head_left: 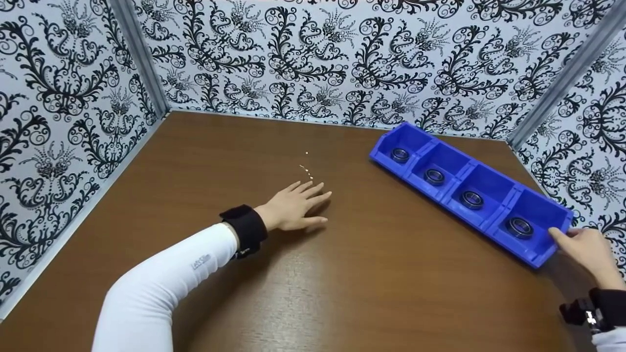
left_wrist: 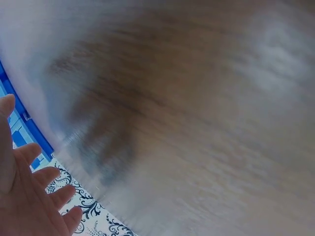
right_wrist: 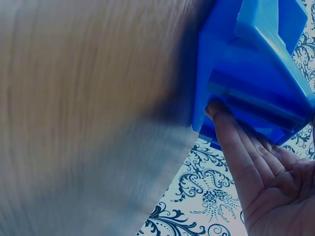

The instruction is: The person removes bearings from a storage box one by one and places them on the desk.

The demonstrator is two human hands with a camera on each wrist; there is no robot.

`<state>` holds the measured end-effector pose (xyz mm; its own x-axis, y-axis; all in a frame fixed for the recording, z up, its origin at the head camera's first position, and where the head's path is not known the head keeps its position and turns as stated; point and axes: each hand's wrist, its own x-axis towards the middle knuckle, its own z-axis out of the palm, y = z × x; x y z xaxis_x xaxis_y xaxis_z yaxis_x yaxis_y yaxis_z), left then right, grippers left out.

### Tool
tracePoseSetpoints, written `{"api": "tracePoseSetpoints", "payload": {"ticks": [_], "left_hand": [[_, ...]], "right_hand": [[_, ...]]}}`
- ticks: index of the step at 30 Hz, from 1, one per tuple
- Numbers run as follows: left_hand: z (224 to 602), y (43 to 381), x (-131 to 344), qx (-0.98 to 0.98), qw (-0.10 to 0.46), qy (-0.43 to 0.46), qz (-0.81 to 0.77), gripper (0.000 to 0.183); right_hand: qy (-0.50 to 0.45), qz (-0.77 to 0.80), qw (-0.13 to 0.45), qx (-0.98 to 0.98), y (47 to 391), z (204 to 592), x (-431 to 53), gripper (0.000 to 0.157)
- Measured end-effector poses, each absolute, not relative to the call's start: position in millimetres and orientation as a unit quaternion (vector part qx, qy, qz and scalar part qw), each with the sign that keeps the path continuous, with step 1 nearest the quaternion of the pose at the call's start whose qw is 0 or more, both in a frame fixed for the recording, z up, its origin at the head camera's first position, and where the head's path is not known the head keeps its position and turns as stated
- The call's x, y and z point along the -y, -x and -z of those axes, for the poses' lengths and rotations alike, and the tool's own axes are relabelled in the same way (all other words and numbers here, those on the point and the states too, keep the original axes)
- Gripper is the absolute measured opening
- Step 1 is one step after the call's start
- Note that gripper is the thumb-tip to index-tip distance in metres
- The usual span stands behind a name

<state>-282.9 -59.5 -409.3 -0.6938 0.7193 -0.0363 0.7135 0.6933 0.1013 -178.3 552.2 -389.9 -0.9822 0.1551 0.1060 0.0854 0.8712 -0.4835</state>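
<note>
A row of several joined blue plastic bins (head_left: 496, 181) lies slantwise at the right of the brown table, each bin with a dark-rimmed ball bearing (head_left: 520, 228) on its floor. My right hand (head_left: 587, 249) grips the near end wall of this row, thumb over the rim. In the right wrist view, the fingers (right_wrist: 241, 147) lie along the outside of the blue end wall (right_wrist: 251, 64). My left hand (head_left: 296, 208) is over the middle of the table, palm down with spread fingers and nothing held. Its palm (left_wrist: 29, 201) shows bare in the left wrist view.
Small bright specks (head_left: 306, 171) show on the tabletop (head_left: 234, 161) beyond the left fingertips. Walls with black-and-white scroll patterns (head_left: 313, 58) enclose the table at the back and both sides. Grey metal posts (head_left: 142, 54) stand at the back corners.
</note>
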Motion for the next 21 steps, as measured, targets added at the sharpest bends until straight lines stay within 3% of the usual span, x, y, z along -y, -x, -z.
{"api": "tracePoseSetpoints", "payload": {"ticks": [21], "left_hand": [[418.4, 291.0, 60.7, -0.919, 0.031, -0.391, -0.041, 0.075]], "right_hand": [[0.052, -0.258, 0.047, 0.964, 187.2, 389.1, -535.9, 0.055]]}}
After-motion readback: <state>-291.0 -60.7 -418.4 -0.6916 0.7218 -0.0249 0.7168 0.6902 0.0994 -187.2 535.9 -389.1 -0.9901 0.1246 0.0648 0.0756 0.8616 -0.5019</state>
